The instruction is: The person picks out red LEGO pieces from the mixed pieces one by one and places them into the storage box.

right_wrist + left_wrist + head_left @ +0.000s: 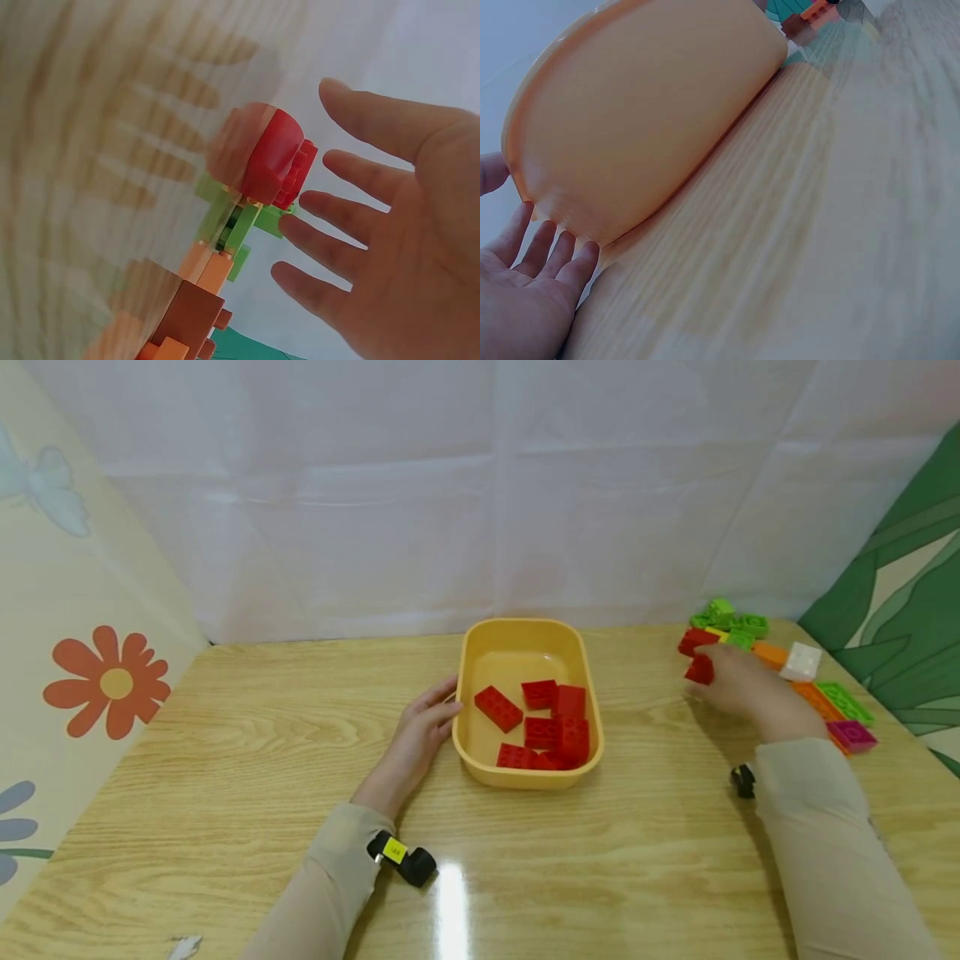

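A yellow bin (pixel 525 779) holding several red bricks (pixel 498 709) stands in the middle of the table. My left hand (pixel 416 731) rests against its left side, the thumb at the rim. In the left wrist view the fingertips (pixel 589 251) touch the outer wall with fingers fairly straight. At the right my right hand (pixel 738 685) reaches over a curved red brick (pixel 700 670). The right wrist view shows its fingers spread beside that curved brick (pixel 277 154), with a visible gap. A second red brick (pixel 696 641) lies just behind.
Green bricks (pixel 752 626), orange bricks (pixel 770 655), a white brick (pixel 801 661) and a magenta brick (pixel 853 736) lie along the table's right edge. A white cloth wall (pixel 375 527) closes off the back. A small scrap (pixel 184 947) lies at the front left.
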{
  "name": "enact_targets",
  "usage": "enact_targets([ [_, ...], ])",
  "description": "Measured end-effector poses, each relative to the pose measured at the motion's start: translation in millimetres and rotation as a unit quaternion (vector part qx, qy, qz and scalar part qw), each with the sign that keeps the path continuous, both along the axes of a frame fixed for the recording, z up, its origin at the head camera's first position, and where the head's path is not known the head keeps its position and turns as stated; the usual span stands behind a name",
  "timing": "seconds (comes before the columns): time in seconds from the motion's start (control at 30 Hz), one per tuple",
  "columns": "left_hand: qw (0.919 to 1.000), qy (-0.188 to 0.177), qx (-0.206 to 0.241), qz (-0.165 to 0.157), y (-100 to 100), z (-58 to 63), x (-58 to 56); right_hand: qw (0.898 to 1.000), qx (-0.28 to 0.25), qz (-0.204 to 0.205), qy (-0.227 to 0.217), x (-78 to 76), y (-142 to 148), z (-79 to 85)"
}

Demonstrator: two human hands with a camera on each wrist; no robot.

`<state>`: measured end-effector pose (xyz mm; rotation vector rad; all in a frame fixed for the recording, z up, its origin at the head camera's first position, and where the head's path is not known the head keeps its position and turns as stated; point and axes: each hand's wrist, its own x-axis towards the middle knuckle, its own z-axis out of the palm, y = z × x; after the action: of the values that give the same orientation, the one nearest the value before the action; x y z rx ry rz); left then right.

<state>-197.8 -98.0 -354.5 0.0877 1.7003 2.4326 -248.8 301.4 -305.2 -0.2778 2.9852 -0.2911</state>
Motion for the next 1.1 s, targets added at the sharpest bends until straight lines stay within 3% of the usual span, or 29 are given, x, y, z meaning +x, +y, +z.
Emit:
enact_targets([
  [0.4,1.0,0.001,-0.002,-0.002,1.6,0.8,0.6,0.999,-0.032,-0.008,-0.03,8.5,-2.5,2.6],
  [0.8,1.0,0.0,0.002,0.0,2.0,-0.3,-0.4,0.999,-0.027,-0.009,-0.019,6.8,0.0,9.6],
  [1.0,1.0,0.002,-0.008,-0.002,0.6,-0.3,-0.2,1.0,-0.02,0.018,0.008,3.2,-0.5,8.3],
  [1.1,0.9999,0.004,-0.01,-0.003,0.1,-0.6,-0.1,0.999,-0.024,0.018,-0.013,5.2,-0.3,5.8],
])
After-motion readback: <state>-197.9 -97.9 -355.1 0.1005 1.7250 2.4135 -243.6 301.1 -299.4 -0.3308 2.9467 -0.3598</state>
